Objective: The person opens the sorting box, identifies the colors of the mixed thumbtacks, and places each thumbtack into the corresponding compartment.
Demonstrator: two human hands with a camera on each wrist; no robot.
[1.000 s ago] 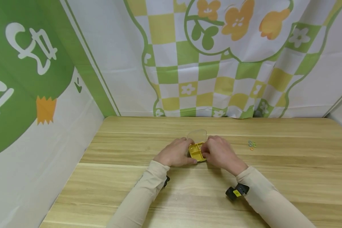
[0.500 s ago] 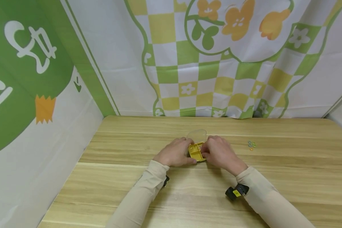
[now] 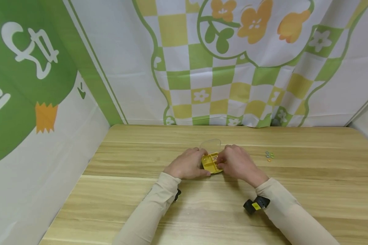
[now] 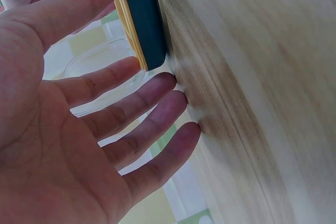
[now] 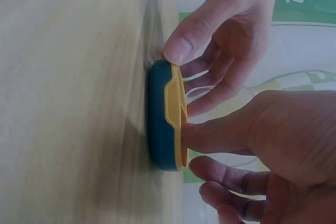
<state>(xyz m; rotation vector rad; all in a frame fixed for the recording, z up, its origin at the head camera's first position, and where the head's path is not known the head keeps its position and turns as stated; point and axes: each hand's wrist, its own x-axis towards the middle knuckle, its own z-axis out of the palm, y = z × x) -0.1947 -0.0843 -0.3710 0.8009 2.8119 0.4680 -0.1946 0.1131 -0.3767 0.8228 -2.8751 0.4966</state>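
Note:
A small pill box (image 3: 210, 167) lies on the table between both hands, with a yellow divided tray in a dark teal base (image 5: 159, 114). Its clear lid (image 3: 210, 145) stands raised at the back. My left hand (image 3: 187, 164) grips the box at its left side, thumb on the near edge and index finger on the far edge; the other fingers spread towards the tabletop. My right hand (image 3: 236, 164) reaches over the box's right end, thumb at a right-hand compartment and fingers bent close by. I cannot tell whether it pinches anything. Tiny pieces (image 3: 215, 158) show in the back right compartment.
Several small coloured rings (image 3: 269, 155), blue, green and orange, lie on the wooden table (image 3: 309, 190) right of the hands. A patterned cloth (image 3: 202, 78) hangs behind the table's back edge, and a green and white one on the left.
My right hand has shifted slightly at the right compartments, and more of the tiny pieces now show. The left hand keeps its grip on the pill box; the view has moved slightly.

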